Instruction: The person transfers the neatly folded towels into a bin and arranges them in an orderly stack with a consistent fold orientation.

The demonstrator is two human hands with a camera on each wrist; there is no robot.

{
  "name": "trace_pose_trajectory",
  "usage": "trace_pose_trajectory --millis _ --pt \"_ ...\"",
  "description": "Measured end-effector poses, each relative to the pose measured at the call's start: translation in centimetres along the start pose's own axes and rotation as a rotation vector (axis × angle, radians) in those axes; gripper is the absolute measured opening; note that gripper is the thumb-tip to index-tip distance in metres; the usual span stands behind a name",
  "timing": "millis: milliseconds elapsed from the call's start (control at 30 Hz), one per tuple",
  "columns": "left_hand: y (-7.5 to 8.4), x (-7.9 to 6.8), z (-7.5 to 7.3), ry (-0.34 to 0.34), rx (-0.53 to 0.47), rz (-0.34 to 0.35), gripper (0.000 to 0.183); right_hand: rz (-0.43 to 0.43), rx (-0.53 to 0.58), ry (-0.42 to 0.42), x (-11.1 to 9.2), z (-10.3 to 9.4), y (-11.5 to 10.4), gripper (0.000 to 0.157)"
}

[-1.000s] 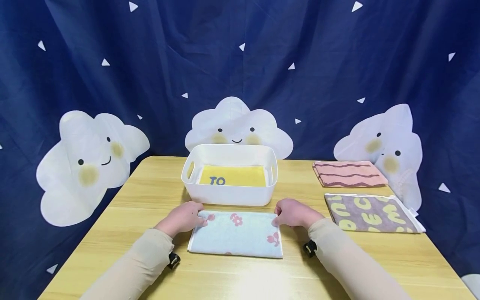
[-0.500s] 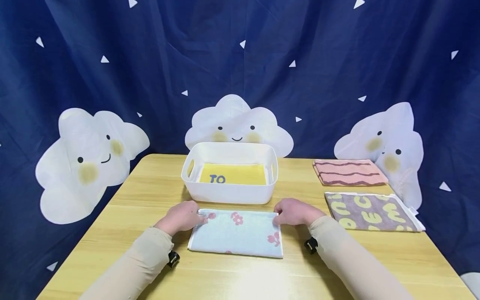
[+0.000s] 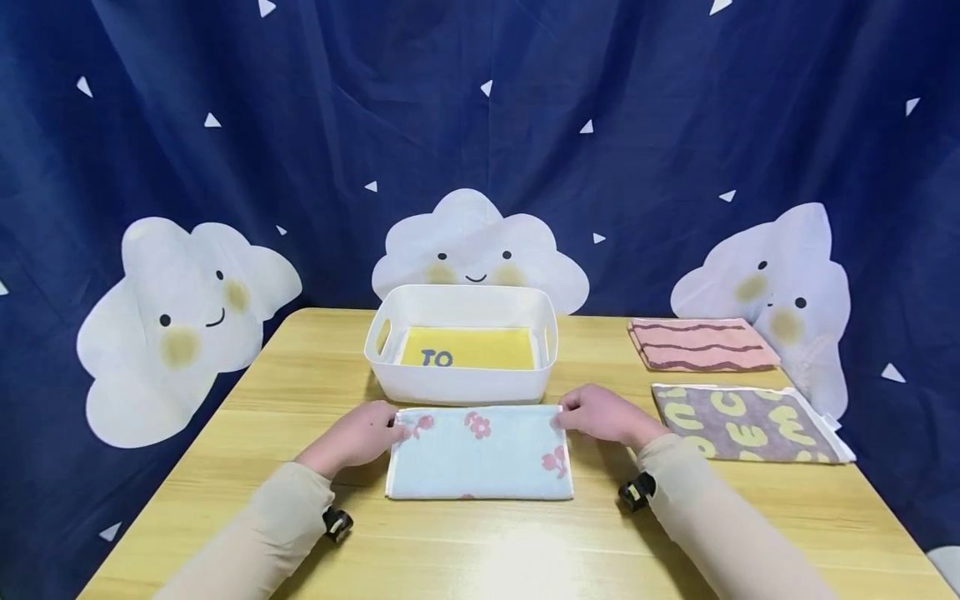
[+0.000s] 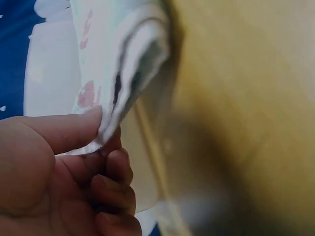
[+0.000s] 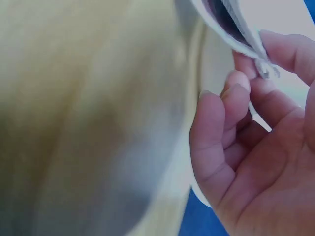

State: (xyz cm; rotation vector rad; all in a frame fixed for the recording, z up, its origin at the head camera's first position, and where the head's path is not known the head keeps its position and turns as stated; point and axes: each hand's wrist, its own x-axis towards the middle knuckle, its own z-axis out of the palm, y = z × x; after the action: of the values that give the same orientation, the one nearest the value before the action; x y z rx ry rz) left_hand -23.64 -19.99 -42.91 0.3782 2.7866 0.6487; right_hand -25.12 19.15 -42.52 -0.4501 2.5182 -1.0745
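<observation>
You had the folded light-blue cloth with pink flowers (image 3: 480,458) by its two far corners, so the step in hand looked to be raising it by that edge. Your left hand (image 3: 355,437) pinched one corner between thumb and fingers, the left wrist view showing the folded layers gathered there; your right hand (image 3: 606,414) pinched the opposite corner the same way, its other fingers curled below. The cloth was just in front of the white plastic basin with handle holes (image 3: 459,385), in which a yellow cloth with blue letters (image 3: 480,343) lay flat. To the right, the pink cloth with wavy maroon stripes (image 3: 705,344) and the grey-purple cloth with yellow letters (image 3: 750,423) rested on the pale wooden table (image 3: 300,379), well apart from your hands.

By my judgement, the next move called for keeping both pinches firm and level, so that the folds neither opened nor sagged.

Compared with half a second earlier, the cloth's far edge had come up nearer the basin's front wall, and your right hand had shifted slightly outward; the basin and the other cloths had stayed put.
</observation>
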Motion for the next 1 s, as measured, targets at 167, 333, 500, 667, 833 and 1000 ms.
trace_pose_trajectory --millis 167,333,500,667,833,1000 --pt "0.9 -1.0 -2.0 0.087 -0.022 0.069 0.011 -0.085 -0.025 0.082 -0.7 -1.4 -0.9 0.026" --pt "2.0 -1.9 -4.9 0.194 -0.046 0.181 0.016 -0.144 -0.038 0.191 -1.0 -3.2 -2.7 0.020" --pt "3.1 -1.9 -8.3 0.276 -0.048 0.222 0.016 -0.147 0.042 0.283 -0.9 -5.3 -4.9 0.025" --pt "4.1 -0.8 -11.3 0.330 -0.022 0.204 0.018 -0.174 0.087 0.337 0.3 -7.2 -6.6 0.029" --pt "4.7 0.7 -13.7 0.377 0.015 0.166 0.024 -0.169 0.114 0.383 2.3 -8.6 -7.6 0.034" --pt "4.7 2.6 -15.1 0.378 0.000 0.122 0.028 -0.129 0.175 0.389 3.9 -9.2 -8.0 0.034"
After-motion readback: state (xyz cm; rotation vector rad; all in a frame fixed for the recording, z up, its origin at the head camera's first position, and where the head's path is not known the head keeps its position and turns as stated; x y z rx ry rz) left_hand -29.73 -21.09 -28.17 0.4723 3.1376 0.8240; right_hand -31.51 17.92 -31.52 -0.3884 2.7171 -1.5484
